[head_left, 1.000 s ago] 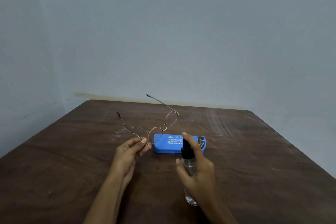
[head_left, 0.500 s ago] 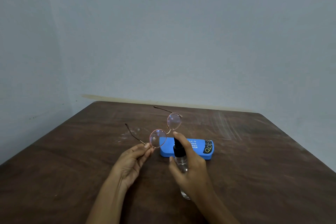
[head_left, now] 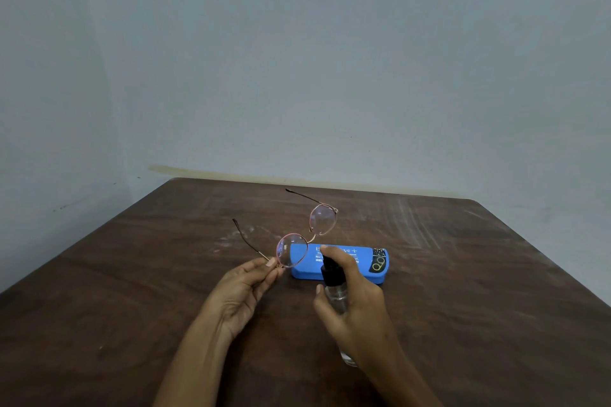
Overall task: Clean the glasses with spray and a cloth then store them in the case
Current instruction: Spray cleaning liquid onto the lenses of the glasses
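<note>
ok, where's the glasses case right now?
Head view, centre: the blue case lies on the table just beyond the right hand holding the spray bottle.

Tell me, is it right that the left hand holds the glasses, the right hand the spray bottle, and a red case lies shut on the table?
Not quite: the case is blue, not red, as the head view shows. The left hand holds the glasses, the right hand the spray bottle, and the case lies shut on the table.
</note>
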